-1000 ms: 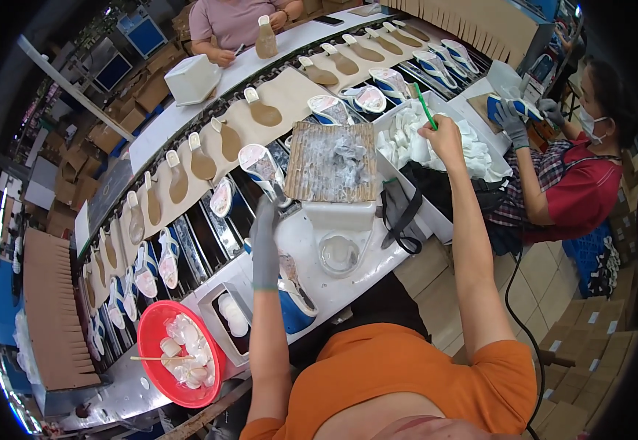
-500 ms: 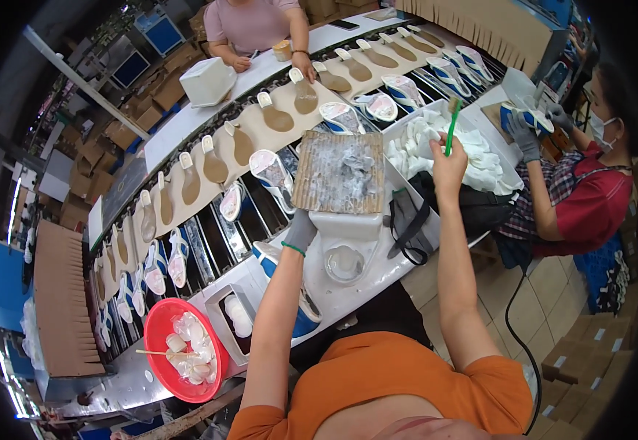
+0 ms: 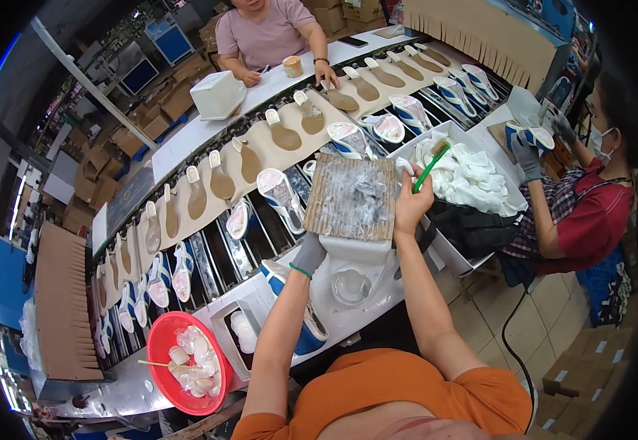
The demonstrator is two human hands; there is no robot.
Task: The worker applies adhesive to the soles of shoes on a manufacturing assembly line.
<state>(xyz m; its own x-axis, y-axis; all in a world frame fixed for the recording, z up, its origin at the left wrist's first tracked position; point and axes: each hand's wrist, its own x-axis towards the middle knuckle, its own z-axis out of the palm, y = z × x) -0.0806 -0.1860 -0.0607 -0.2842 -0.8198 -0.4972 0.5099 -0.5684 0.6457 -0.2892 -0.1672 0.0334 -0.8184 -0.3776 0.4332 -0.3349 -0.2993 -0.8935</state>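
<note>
My right hand [image 3: 413, 199] grips a green-handled brush [image 3: 432, 166], its tan bristles pointing up and to the right. A bit of white shows by those fingertips, beside the right edge of a corrugated board [image 3: 333, 194]. Grey, fluffy residue covers the board, which lies over a white container [image 3: 355, 249]. At the board's lower left corner is my left hand [image 3: 309, 254] in a grey glove; its fingers are hidden beneath the board. Close by stands a clear bowl [image 3: 350, 287]. Partly behind my left forearm is a blue and white sandal [image 3: 311, 334].
A conveyor carries soles [image 3: 284, 136] and sandal uppers [image 3: 278, 189]. White cloths [image 3: 473, 176] fill a box at right. At lower left stands a red basin [image 3: 165, 367]. One co-worker [image 3: 264, 37] sits across; another [image 3: 583, 213] at right holds a sandal [image 3: 530, 138].
My right hand has come down and left with the brush, closer to the board's right edge. The brush has tilted rightward. The whole view has shifted slightly.
</note>
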